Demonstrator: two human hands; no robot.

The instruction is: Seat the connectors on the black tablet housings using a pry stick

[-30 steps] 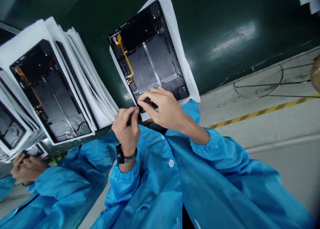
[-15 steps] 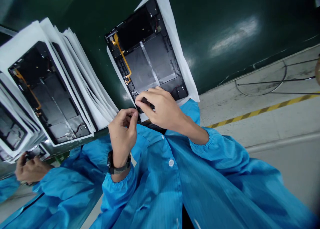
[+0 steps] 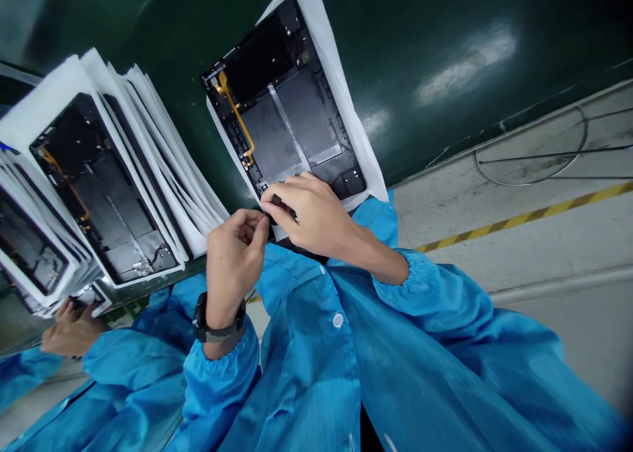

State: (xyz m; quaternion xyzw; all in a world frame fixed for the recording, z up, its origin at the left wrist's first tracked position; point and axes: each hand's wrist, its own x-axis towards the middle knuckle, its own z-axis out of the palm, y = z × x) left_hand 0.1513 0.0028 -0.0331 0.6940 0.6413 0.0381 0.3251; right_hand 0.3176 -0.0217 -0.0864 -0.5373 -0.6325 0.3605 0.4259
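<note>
Black rectangular device housing [image 3: 309, 113] lies on a thin white sheet [image 3: 341, 94] at the near edge of the glossy green bench [image 3: 420, 37]. Right hand [image 3: 319, 216] grips a small dark piece [image 3: 283, 205] over the housing's near-left corner; left hand [image 3: 236, 246] pinches just beside, contents indiscernible.

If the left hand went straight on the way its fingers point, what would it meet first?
Probably the open tablet housing, at its near-left corner; the right hand is close by. Depth is unclear, so the left hand may already touch it.
</note>
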